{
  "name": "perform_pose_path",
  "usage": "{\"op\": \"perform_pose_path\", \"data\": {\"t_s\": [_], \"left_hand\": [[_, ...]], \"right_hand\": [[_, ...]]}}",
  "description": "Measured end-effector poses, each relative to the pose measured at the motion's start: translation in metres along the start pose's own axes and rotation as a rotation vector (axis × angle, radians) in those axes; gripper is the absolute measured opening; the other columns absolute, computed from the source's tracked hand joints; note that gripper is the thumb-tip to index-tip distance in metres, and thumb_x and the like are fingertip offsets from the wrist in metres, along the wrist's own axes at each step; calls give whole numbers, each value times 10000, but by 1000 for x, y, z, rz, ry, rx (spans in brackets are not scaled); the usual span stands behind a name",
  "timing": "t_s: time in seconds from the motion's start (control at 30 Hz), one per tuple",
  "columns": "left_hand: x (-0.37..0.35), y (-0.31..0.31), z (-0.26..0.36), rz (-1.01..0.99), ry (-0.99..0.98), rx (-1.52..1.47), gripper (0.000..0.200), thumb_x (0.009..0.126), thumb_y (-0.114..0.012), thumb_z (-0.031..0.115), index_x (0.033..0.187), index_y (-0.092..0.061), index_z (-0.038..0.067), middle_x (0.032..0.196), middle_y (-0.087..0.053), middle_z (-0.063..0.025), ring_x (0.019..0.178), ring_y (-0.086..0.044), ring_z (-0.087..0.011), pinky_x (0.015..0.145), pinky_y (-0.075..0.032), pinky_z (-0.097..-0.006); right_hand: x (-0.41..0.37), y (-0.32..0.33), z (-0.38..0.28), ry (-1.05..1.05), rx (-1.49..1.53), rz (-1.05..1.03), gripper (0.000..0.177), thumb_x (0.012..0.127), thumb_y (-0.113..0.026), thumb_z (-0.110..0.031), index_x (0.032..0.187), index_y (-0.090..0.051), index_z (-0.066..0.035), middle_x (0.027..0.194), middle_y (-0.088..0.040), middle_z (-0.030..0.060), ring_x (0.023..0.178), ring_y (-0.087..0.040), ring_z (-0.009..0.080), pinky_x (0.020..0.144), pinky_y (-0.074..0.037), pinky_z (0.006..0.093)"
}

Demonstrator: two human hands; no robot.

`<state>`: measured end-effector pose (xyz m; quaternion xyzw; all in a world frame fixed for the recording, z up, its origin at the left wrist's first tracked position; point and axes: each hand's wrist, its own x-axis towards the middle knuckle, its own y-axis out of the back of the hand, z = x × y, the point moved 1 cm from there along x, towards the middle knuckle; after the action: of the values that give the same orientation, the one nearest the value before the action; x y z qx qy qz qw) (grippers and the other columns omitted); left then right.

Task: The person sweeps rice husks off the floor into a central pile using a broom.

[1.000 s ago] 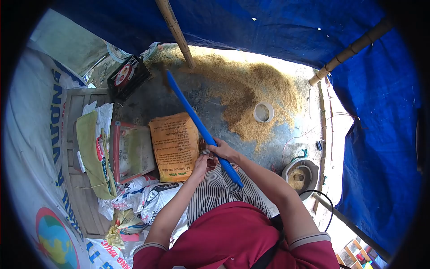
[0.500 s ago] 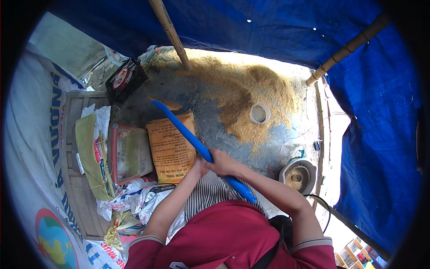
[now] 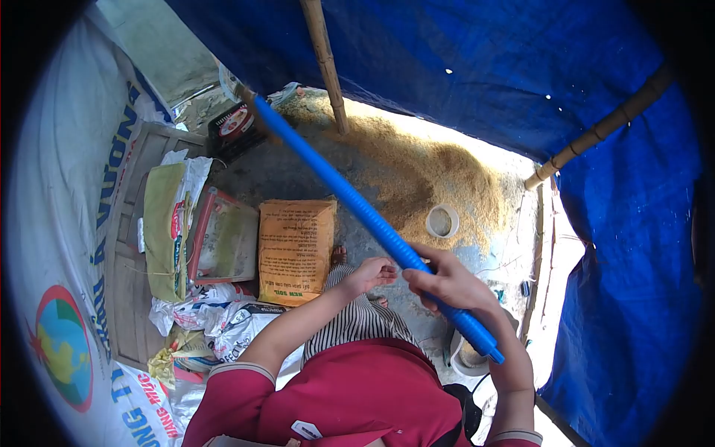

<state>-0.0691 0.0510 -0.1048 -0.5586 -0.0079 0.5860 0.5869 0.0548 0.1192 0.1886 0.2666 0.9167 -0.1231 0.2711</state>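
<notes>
Right hand (image 3: 453, 281): my fingers are wrapped round a long blue ribbed tube-like handle (image 3: 376, 227), gripping it toward its lower end. Left hand (image 3: 372, 274): unclosed, fingers loosely extended, holding nothing; it sits just beside the handle, on its lower-left side. Contact there: cannot tell.

Key relation: the handle's long axis runs diagonally from upper left of the frame to lower right, crossing in front of both hands' level. The right hand is on it; the left lies to the left of that grip, its fingertips toward the shaft. The lower end juts past my right wrist. Whatever sits at the upper end is too blurred to identify.

Surroundings: printed orange-yellow rectangular bag (image 3: 296, 249), left of centre; heap of tan loose grain-like material (image 3: 465, 175), upper right of centre, with a round white tub (image 3: 430, 223) at its lower edge.
</notes>
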Motion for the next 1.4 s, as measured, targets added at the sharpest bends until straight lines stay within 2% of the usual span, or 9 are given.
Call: {"op": "perform_pose_path", "data": {"t_s": [0.2,0.4,0.5,0.67,0.83,0.9,1.0,1.2,1.4], "left_hand": [[-10,-28,21,111,48,-49,198,841,-428,155,995,-457,34,867,-516,-109,821,-547,-239,742,-463,-362],[-10,-63,83,-125,-217,-158,522,844,-264,524,992,-473,70,856,-520,-77,798,-517,-220,675,-432,-360],[8,-46,114,-37,-116,-175,519,835,-250,548,954,-486,102,793,-526,-54,737,-510,-212,624,-423,-339],[35,-7,173,167,-87,-248,260,755,-599,344,842,-539,107,737,-519,-10,649,-491,-117,506,-377,-263],[59,55,258,283,-36,-151,187,753,-596,230,823,-539,67,717,-527,-30,620,-510,-130,529,-410,-269],[80,86,293,323,-168,-147,158,759,-569,176,816,-526,35,719,-533,-56,577,-540,-161,512,-437,-265],[108,135,346,601,-220,-237,152,758,-552,146,787,-508,3,690,-532,-78,553,-568,-195,487,-478,-289],[93,142,396,523,-121,-159,266,728,-633,152,853,-471,-18,663,-509,-107,569,-570,-239,474,-501,-343],[116,160,357,496,20,-432,198,736,-621,125,808,-464,28,620,-486,-88,504,-507,-197,430,-426,-331]], "right_hand": [[19,21,-4,70,139,100,490,801,-522,-186,1217,-345,4,600,-482,28,394,-449,86,349,-356,218],[102,33,23,83,-66,272,444,752,-499,-137,1148,-403,38,629,-531,75,431,-504,127,362,-412,264],[163,38,53,10,-86,266,383,735,-515,-156,1053,-464,50,634,-544,92,440,-517,138,374,-426,272],[265,37,70,-124,-219,301,333,715,-548,-183,934,-495,61,613,-542,97,449,-525,145,400,-437,272],[347,34,31,-177,-112,218,487,708,-589,-211,1061,-416,76,714,-574,137,534,-561,159,471,-457,284],[369,26,11,24,125,276,603,718,-620,-235,1151,-308,46,777,-565,147,572,-565,158,476,-457,286],[391,2,-47,-283,428,79,519,754,-593,-159,1137,-281,0,753,-529,127,537,-538,157,442,-448,274],[469,1,-21,-380,652,-19,231,756,-522,-37,939,-382,-49,687,-508,99,509,-516,154,410,-431,266],[460,1,-13,-371,-145,139,334,681,-514,-116,943,-376,37,582,-470,83,404,-474,154,333,-380,281]]}}
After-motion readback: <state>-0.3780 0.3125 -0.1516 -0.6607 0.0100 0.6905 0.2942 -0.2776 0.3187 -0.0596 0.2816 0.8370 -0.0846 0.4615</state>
